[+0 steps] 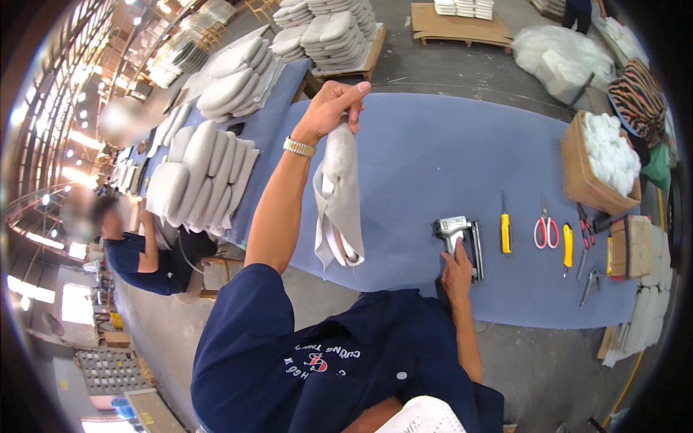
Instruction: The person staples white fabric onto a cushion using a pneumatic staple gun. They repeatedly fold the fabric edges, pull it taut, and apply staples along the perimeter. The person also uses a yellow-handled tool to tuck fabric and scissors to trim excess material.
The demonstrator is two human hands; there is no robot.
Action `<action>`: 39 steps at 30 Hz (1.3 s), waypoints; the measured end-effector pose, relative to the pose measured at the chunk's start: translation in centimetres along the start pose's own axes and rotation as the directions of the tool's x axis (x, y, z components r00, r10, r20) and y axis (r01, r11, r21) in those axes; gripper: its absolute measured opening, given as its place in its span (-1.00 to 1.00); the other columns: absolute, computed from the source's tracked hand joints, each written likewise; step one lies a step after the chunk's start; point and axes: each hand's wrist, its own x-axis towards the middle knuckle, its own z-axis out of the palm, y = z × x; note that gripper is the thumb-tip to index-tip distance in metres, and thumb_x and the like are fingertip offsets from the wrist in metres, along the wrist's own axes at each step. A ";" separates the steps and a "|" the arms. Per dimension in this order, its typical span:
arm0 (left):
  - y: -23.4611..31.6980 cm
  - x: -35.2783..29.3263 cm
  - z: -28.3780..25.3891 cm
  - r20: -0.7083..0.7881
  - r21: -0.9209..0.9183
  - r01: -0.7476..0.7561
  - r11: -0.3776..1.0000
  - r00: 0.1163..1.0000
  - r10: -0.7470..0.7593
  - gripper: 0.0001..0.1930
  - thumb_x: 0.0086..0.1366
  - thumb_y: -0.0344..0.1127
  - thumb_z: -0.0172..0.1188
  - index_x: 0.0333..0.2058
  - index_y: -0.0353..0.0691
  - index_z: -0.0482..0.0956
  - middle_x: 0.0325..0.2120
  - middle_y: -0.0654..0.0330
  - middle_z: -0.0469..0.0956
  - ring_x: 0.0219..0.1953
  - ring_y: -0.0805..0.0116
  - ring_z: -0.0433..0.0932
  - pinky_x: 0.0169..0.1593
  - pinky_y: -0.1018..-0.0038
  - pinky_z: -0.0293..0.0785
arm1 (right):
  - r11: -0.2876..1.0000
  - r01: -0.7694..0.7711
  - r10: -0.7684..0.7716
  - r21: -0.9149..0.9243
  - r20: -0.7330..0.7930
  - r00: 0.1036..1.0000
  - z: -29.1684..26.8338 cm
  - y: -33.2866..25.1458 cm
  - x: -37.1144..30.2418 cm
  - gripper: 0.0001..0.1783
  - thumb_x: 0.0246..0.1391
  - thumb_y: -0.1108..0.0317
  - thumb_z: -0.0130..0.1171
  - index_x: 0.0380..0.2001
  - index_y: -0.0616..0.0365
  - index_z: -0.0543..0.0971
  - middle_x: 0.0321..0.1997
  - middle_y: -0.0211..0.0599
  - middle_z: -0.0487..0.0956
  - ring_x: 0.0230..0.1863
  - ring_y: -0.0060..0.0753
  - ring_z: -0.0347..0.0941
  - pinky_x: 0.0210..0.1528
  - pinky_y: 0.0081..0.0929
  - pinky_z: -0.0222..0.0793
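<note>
My left hand (338, 108) is raised over the near left part of the blue-covered table (404, 166), fingers closed on the top end of a light grey fabric-covered pad (338, 173). The pad hangs edge-on below the hand, its folded cloth and pale inner side showing at the lower end. At the table's near edge my right hand (456, 276) is closed about the handle of a silver and black staple gun (455, 226), which lies on the tabletop. Right of it lie a yellow-handled screwdriver (505, 232), red-handled scissors (546, 232) and a yellow utility knife (567, 249).
Pliers (585, 225) and a metal hand tool (590, 287) lie farther right. A cardboard box (580, 167) of white stuffing stands at the table's right end. Stacked grey cushions (198, 173) fill the left table, where another person (144, 252) sits. Beyond are pallets (462, 30).
</note>
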 end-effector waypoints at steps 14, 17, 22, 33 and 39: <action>-0.9 -2.8 -2.7 -0.022 -0.110 -0.147 0.983 0.989 0.145 -0.33 0.44 0.20 0.21 -0.74 -0.17 0.50 -0.79 0.25 0.49 -0.70 0.50 0.55 -0.54 0.57 0.45 | 0.857 0.072 -0.120 0.511 0.062 0.991 -7.2 -29.0 12.8 -0.11 0.04 0.22 0.47 0.42 0.18 0.34 0.52 0.16 0.26 0.53 0.16 0.20 0.51 -0.11 0.16; -0.7 -3.7 -4.2 -0.066 -0.104 -0.170 0.980 0.984 0.164 -0.34 0.44 0.20 0.21 -0.74 -0.16 0.51 -0.80 0.26 0.48 -0.70 0.52 0.55 -0.55 0.59 0.43 | 0.847 0.103 -0.062 0.522 -0.096 0.993 -3.5 -32.8 12.8 -0.13 0.05 0.33 0.42 0.42 0.23 0.32 0.42 0.18 0.40 0.42 0.17 0.36 0.44 -0.10 0.29; -2.3 -5.0 -6.9 -0.074 -0.182 -0.228 0.956 0.973 0.218 -0.34 0.42 0.20 0.22 -0.75 -0.15 0.51 -0.79 0.27 0.49 -0.71 0.53 0.54 -0.55 0.60 0.41 | 0.843 0.080 -0.006 0.532 -0.139 0.990 -3.3 -34.9 14.0 -0.55 0.12 0.43 0.33 0.08 0.27 0.54 0.04 0.00 0.65 0.03 -0.03 0.65 0.12 -0.27 0.56; -2.1 -7.4 -8.3 -0.009 -0.298 -0.238 0.925 0.969 0.246 -0.34 0.43 0.17 0.23 -0.77 -0.14 0.48 -0.79 0.25 0.51 -0.73 0.55 0.54 -0.58 0.61 0.38 | 0.920 0.160 -0.103 0.357 -0.173 0.979 -2.9 -39.7 16.1 -0.56 0.48 0.23 0.08 -0.48 0.33 0.41 -0.50 -0.24 0.37 -0.47 -0.29 0.28 -0.39 -0.29 0.22; -3.2 -8.1 -10.2 -0.080 -0.265 -0.254 0.930 0.967 0.242 -0.44 0.49 0.14 0.15 -0.48 -0.26 0.71 -0.51 0.14 0.70 -0.30 0.45 0.71 -0.18 0.51 0.58 | 0.883 0.131 -0.097 0.451 -0.097 0.991 -1.8 -38.9 16.1 -0.50 0.52 0.16 0.01 -0.49 0.31 0.37 -0.51 -0.33 0.28 -0.45 -0.47 0.16 -0.36 -0.43 0.15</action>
